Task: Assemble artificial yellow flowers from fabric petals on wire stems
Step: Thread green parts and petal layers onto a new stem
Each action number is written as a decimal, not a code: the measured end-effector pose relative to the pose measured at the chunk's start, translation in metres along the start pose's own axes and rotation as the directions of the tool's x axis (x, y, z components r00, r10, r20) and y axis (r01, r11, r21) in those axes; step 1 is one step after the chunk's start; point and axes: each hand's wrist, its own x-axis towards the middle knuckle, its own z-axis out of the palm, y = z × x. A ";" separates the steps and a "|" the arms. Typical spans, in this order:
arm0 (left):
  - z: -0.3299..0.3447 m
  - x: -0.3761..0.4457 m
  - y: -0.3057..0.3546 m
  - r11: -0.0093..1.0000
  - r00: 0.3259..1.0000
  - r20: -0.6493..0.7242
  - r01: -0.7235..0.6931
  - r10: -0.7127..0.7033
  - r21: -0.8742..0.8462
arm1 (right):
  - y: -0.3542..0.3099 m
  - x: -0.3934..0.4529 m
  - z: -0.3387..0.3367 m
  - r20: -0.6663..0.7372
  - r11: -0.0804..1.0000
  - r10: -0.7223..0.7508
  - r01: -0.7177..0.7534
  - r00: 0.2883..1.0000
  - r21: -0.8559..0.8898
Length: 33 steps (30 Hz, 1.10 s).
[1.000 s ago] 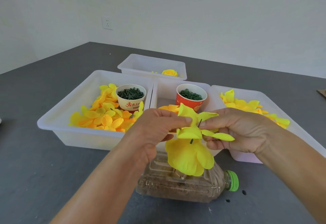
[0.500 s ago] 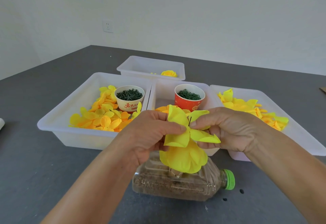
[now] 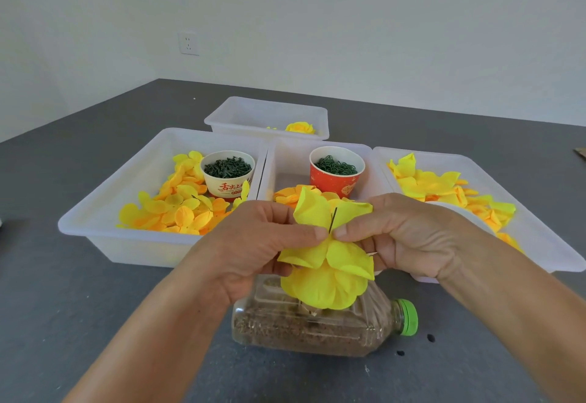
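While the wire tip is poking up through the top petal layer, here's how it looks:

Fingers: left hand (image 3: pixel 253 244) and right hand (image 3: pixel 402 237) both pinch the half-built flower (image 3: pixel 326 263) right at the wire stem (image 3: pixel 332 219), thumb and forefinger tips nearly meeting from 9 and 3 o'clock.
Flower: held in the air at dead centre, just above the bottle; a rounder bloom layer hangs under the loose petal layer being worked on.
Progress: I'd say mid-flower. A couple of layers are on, the top one isn't seated yet, and plenty of petals are left in the trays.
Bottle (image 3: pixel 317 326): clear plastic, lying on its side on the table (image 3: pixel 79 323) at 6 o'clock, green cap to the right, brownish grainy fill inside.
Middle tray (image 3: pixel 285 155): red cup (image 3: pixel 336 172) of small dark green rings, a few orange-yellow petals in front.
Left tray (image 3: pixel 104 193), 10 o'clock: heap of yellow-orange petals (image 3: pixel 177 209) plus a white cup (image 3: pixel 227 174) of dark green bits.
Right tray (image 3: pixel 545 244), 2 o'clock: brighter yellow petals (image 3: pixel 437 184).
Back tray (image 3: pixel 241 107), 12 o'clock: one finished flower (image 3: pixel 300 127), looks like, so most of the job is still ahead.
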 end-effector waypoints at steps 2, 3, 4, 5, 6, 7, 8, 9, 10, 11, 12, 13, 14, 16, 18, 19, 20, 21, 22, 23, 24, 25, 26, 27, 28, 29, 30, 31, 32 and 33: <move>0.000 0.001 0.001 1.000 0.999 -0.034 -0.010 0.010 0.022 | 0.001 -0.001 -0.001 0.006 1.000 -0.017 0.017 1.000 -0.008; 0.000 0.002 0.002 1.000 0.998 -0.059 -0.010 0.012 0.025 | 0.002 -0.002 -0.001 0.007 1.000 -0.020 0.021 1.000 -0.012; 0.001 0.002 0.003 1.000 0.997 -0.076 -0.009 0.012 0.027 | 0.003 -0.002 -0.001 0.007 1.000 -0.024 0.024 1.000 -0.018; 0.002 0.002 0.003 1.000 0.996 -0.084 -0.008 0.010 0.029 | 0.004 -0.001 -0.002 0.002 0.999 -0.026 0.026 1.000 -0.029; 0.003 0.002 0.003 1.000 0.996 -0.086 -0.007 0.010 0.030 | 0.005 -0.001 -0.002 -0.004 0.999 -0.028 0.028 1.000 -0.041; 0.003 0.002 0.003 0.999 0.996 -0.086 -0.010 0.013 0.034 | 0.006 -0.001 -0.001 -0.013 0.998 -0.028 0.028 1.000 -0.053; 0.003 0.002 0.002 0.999 0.996 -0.086 -0.014 0.017 0.041 | 0.007 0.000 -0.001 -0.021 0.998 -0.027 0.026 0.999 -0.063; 0.003 0.002 0.001 0.999 0.996 -0.086 -0.018 0.022 0.048 | 0.007 0.000 0.000 -0.028 0.997 -0.025 0.023 0.999 -0.074; 0.003 0.003 0.000 0.998 0.996 -0.087 -0.022 0.027 0.053 | 0.007 0.001 0.001 -0.038 0.996 -0.025 0.021 0.999 -0.084; 0.003 0.003 -0.001 0.998 0.996 -0.088 -0.027 0.032 0.057 | 0.008 0.001 0.002 -0.047 0.996 -0.023 0.019 0.999 -0.091; 0.003 0.004 -0.001 0.997 0.995 -0.093 -0.034 0.039 0.062 | 0.008 0.002 0.003 -0.053 0.995 -0.023 0.018 0.998 -0.097; 0.003 0.005 -0.002 0.997 0.994 -0.103 -0.041 0.048 0.069 | 0.009 0.002 0.003 -0.058 0.995 -0.025 0.019 0.998 -0.102; 0.002 0.006 -0.002 0.996 0.992 -0.116 -0.050 0.059 0.077 | 0.009 0.003 0.004 -0.062 0.994 -0.027 0.020 0.998 -0.109; 0.001 0.007 -0.003 0.993 0.987 -0.137 -0.066 0.079 0.095 | 0.009 0.003 0.003 -0.077 0.992 -0.027 0.017 0.997 -0.125; 0.000 0.008 -0.003 0.992 0.986 -0.143 -0.072 0.087 0.103 | 0.008 0.003 0.002 -0.092 0.991 -0.027 0.014 0.995 -0.135; -0.001 0.008 -0.004 0.991 0.986 -0.142 -0.073 0.088 0.108 | 0.008 0.003 0.002 -0.096 0.990 -0.026 0.013 0.995 -0.138; -0.001 0.008 -0.004 0.991 0.986 -0.140 -0.073 0.089 0.114 | 0.008 0.003 0.002 -0.097 0.990 -0.025 0.011 0.995 -0.139; -0.001 0.008 -0.004 0.990 0.987 -0.137 -0.072 0.089 0.122 | 0.008 0.003 0.003 -0.099 0.990 -0.023 0.010 0.995 -0.139; -0.001 0.008 -0.004 0.989 0.987 -0.132 -0.070 0.087 0.128 | 0.008 0.004 0.003 -0.102 0.991 -0.022 0.007 0.995 -0.136; -0.001 0.008 -0.004 0.989 0.988 -0.129 -0.065 0.083 0.132 | 0.009 0.004 0.003 -0.106 0.991 -0.017 0.003 0.994 -0.134; -0.002 0.008 -0.004 0.989 0.989 -0.126 -0.060 0.077 0.132 | 0.009 0.004 0.004 -0.109 0.991 -0.012 -0.003 0.994 -0.131; -0.002 0.008 -0.005 0.990 0.990 -0.123 -0.055 0.071 0.131 | 0.009 0.005 0.004 -0.112 0.992 -0.008 -0.007 0.994 -0.127; -0.002 0.009 -0.005 0.990 0.991 -0.118 -0.050 0.066 0.130 | 0.009 0.005 0.004 -0.111 0.992 -0.007 -0.007 0.994 -0.127; -0.002 0.009 -0.005 0.990 0.992 -0.115 -0.047 0.062 0.129 | 0.009 0.005 0.004 -0.107 0.992 -0.008 -0.005 0.994 -0.126; -0.002 0.010 -0.005 0.991 0.992 -0.113 -0.043 0.058 0.129 | 0.009 0.004 0.003 -0.096 0.993 -0.008 -0.004 0.995 -0.119; -0.002 0.010 -0.004 0.991 0.992 -0.112 -0.040 0.054 0.128 | 0.008 0.004 0.003 -0.080 0.995 -0.004 -0.004 0.997 -0.104; -0.002 0.011 -0.004 0.991 0.993 -0.109 -0.036 0.050 0.125 | 0.008 0.004 0.002 -0.065 0.996 0.001 -0.007 0.998 -0.087; -0.002 0.011 -0.004 0.992 0.993 -0.108 -0.033 0.047 0.124 | 0.008 0.004 0.002 -0.055 0.997 0.005 -0.009 0.998 -0.075; -0.002 0.012 -0.004 0.992 0.993 -0.107 -0.032 0.046 0.126 | 0.007 0.004 0.001 -0.052 0.997 0.006 -0.010 0.999 -0.072; -0.002 0.012 -0.004 0.991 0.994 -0.105 -0.031 0.045 0.129 | 0.008 0.004 0.001 -0.054 0.997 0.008 -0.012 0.999 -0.073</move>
